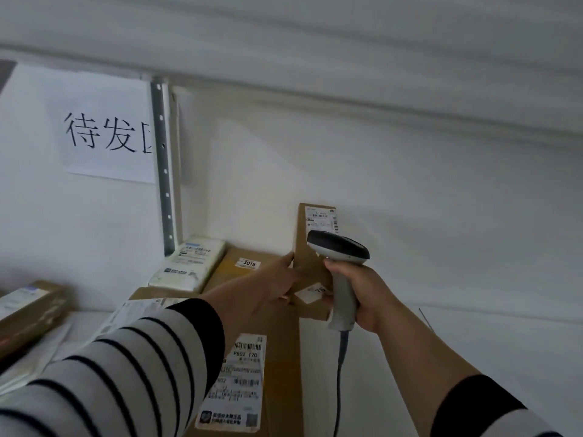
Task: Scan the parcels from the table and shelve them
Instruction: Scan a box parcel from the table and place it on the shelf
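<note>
You are standing the slim brown parcel (312,244) upright against the white back wall of the shelf (473,279), your left hand (271,285) curling around its lower edge while its base is resting on the long flat carton (277,357). Your right hand (362,294) is wrapping fully around the grey handle of the scanner (339,250) (its head sitting just in front of the parcel). Judging by the white packet (189,263), the box marked 3015 (239,266) and another carton (28,307) at the left, several items are already shelved. This one is nearly placed; the table is lying out of view, so I cannot tell what remains.
</note>
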Demonstrator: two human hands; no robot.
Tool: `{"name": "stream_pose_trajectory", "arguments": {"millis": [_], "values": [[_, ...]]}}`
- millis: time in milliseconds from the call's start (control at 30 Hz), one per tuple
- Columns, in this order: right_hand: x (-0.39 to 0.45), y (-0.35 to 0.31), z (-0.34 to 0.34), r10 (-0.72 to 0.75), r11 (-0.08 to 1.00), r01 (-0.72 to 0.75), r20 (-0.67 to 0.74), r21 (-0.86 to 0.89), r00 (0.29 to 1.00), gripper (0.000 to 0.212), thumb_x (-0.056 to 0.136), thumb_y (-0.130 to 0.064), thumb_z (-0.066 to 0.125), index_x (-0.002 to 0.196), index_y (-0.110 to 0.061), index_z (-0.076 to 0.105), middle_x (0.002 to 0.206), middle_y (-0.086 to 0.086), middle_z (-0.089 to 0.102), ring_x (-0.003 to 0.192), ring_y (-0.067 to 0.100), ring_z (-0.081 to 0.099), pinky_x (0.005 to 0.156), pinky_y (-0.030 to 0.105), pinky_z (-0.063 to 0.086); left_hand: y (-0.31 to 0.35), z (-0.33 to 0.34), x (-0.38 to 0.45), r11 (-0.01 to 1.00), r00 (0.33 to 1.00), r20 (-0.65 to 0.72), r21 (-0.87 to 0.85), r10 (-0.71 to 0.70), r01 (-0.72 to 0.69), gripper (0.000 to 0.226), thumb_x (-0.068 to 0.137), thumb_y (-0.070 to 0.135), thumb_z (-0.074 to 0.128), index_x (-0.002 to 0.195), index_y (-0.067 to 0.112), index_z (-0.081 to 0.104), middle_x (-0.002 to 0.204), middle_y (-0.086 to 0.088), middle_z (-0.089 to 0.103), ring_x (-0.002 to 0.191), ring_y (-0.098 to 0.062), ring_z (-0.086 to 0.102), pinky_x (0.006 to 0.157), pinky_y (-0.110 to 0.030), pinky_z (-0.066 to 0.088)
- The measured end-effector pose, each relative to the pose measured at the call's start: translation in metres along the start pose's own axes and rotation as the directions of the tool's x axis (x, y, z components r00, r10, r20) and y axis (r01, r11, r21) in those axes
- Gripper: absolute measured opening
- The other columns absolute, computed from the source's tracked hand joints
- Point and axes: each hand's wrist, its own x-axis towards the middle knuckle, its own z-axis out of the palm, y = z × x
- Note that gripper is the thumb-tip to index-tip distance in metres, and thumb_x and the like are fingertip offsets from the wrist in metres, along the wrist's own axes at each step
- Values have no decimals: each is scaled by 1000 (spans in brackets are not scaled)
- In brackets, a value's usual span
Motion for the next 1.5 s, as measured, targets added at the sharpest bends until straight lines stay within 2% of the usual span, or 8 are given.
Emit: {"name": "stream_pose_trajectory", "arguments": {"millis": [200, 267, 367, 533, 733, 1000, 1167, 1500], "values": [[10, 20, 1, 40, 997, -39, 11, -72, 999, 28, 86, -21, 75, 112, -12, 72, 101, 14, 77, 97, 33, 73, 87, 48, 60, -15, -2, 4, 984, 999, -10, 175, 43, -41, 43, 105, 27, 41, 147, 30, 35, 117, -5, 62, 91, -20, 62, 71, -26, 51], [13, 27, 4, 51, 994, -49, 19, -101, 998, 32, 85, -23, 76, 114, -12, 71, 102, 14, 77, 99, 34, 72, 89, 49, 60, -21, -3, 4, 951, 997, -22, 302, 81, -70, 48, 105, 24, 41, 151, 30, 28, 133, -2, 55, 109, -22, 59, 83, -25, 48], [17, 37, 10, 85, 987, -81, 24, -136, 996, 31, 85, -25, 76, 113, -12, 72, 96, 11, 78, 92, 30, 73, 76, 41, 62, -31, -2, 2, 864, 1000, 19, 503, 23, -29, 43, 106, 28, 34, 148, 33, 34, 132, -5, 54, 95, -13, 55, 76, -23, 43], [13, 53, 22, 156, 970, -149, 19, -193, 988, 30, 84, -29, 77, 109, -14, 72, 95, 12, 75, 85, 28, 70, 58, 28, 55, -45, -9, -1, 718, 993, 16, 693, -113, 70, 38, 104, 35, 38, 136, 23, 54, 134, -7, 57, 120, -24, 54, 105, -41, 42], [20, 60, 29, 172, 972, -172, -13, -163, 985, 42, 85, -31, 78, 121, -14, 66, 112, 16, 71, 106, 34, 66, 95, 47, 55, -47, -6, -5, 627, 993, -19, 774, -120, 90, 43, 103, 43, 33, 140, 30, 50, 137, -5, 54, 129, -26, 47, 113, -54, 26], [-2, 53, 21, 121, 957, -128, -41, -262, 992, 23, 89, -26, 72, 107, -13, 69, 92, 12, 69, 85, 26, 64, 65, 32, 49, -52, -14, -24, 644, 993, -88, 756, -78, 118, 40, 101, 45, 33, 137, 36, 49, 143, -1, 51, 139, -27, 38, 119, -58, 3], [-41, 35, 17, 99, 966, -127, -133, -225, 986, 20, 88, -24, 73, 104, -17, 62, 102, 15, 62, 92, 30, 61, 83, 47, 60, -48, -23, -55, 678, 988, -151, 728, 19, 99, 38, 96, 37, 43, 134, 39, 49, 144, 1, 47, 139, -28, 34, 118, -55, 11], [-174, 34, 75, 16, 962, -70, -204, -262, 979, 23, 86, -23, 75, 102, -7, 68, 84, 14, 71, 68, 24, 71, 59, 32, 59, -70, -37, -177, 712, 985, -10, 692, 173, -119, 45, 97, 43, 45, 141, 37, 45, 141, 4, 52, 133, -24, 43, 114, -49, 28]]}}
